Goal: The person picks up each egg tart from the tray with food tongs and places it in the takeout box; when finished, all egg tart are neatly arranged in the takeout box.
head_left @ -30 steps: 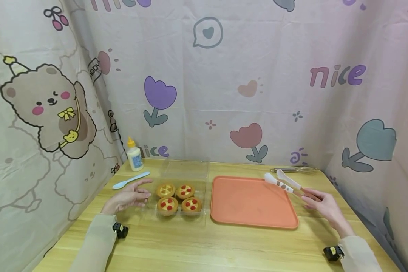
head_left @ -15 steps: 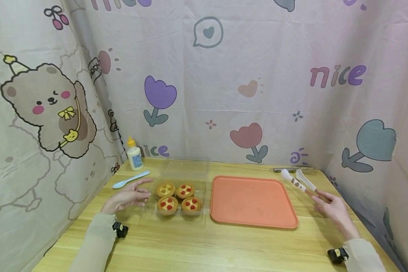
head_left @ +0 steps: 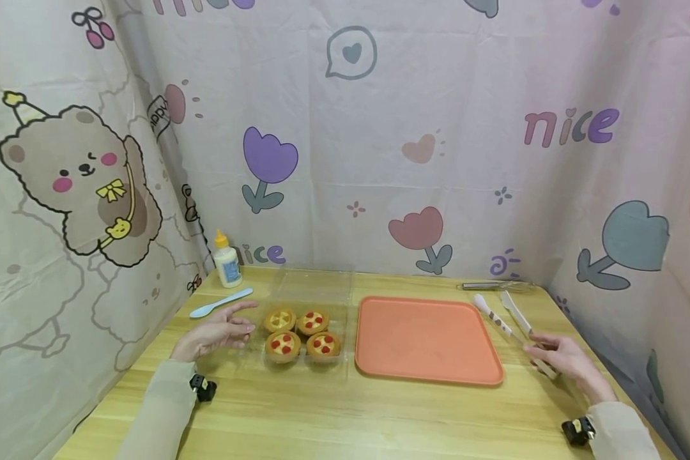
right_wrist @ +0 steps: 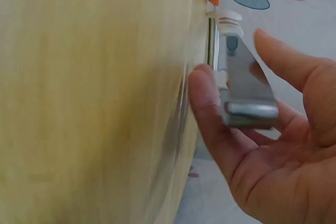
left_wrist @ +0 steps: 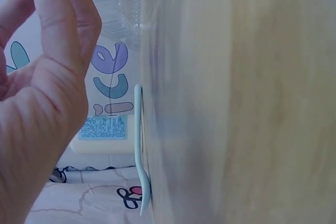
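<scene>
My right hand is around the metal end of a pair of tongs with white spotted tips, low at the table's right side. In the right wrist view the thumb and fingers stand spread about the tongs, with a gap on one side; whether a finger touches them is unclear. My left hand holds nothing, with its index finger stretched out beside a clear plastic box. Inside are several small tarts, most with red pieces on top. The box's lid is folded back.
An orange tray lies between the box and the tongs. Behind the tongs is a whisk. At the left stand a glue bottle with a yellow cap and, before it, a pale blue spoon. Patterned curtains surround the table.
My right hand has moved right and carried the tongs away from over the tray, then down toward the table. Its grip has loosened. My left hand stays in place.
</scene>
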The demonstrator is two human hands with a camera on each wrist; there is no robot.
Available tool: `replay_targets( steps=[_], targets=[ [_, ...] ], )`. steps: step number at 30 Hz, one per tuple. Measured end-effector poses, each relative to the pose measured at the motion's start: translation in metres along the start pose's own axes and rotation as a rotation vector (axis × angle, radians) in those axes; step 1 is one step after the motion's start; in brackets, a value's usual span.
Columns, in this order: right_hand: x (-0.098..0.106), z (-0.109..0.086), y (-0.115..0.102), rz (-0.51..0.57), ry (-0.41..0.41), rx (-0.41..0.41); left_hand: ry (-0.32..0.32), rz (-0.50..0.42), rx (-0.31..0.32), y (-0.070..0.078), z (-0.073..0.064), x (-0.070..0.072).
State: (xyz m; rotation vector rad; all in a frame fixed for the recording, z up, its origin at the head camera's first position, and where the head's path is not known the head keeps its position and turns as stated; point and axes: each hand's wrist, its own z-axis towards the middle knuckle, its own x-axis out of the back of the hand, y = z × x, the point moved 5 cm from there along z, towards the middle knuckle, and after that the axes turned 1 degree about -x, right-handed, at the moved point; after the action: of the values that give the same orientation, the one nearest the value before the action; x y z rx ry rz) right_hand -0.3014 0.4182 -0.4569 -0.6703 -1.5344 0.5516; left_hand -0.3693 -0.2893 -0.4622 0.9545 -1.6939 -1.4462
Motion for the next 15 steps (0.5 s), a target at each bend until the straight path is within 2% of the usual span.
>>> replay_targets(
  steps=[2,10,15],
  targets=[
    [0.0004,0.0010,0.0009,-0.063,-0.016,0.008,-0.001,-0.006,0.004,-0.0005,-0.0003,-0.0003],
    [-0.0063,0.0025,0.0069,0.033,-0.093,0.003,-0.015,-0.005,-0.009,-0.0006,-0.0022,-0.0013],
    [-0.0086,0.0052,0.0076,0.028,-0.100,-0.020,-0.018,0.006,-0.020,-0.0009,-0.0015,0.0002]
  ],
)
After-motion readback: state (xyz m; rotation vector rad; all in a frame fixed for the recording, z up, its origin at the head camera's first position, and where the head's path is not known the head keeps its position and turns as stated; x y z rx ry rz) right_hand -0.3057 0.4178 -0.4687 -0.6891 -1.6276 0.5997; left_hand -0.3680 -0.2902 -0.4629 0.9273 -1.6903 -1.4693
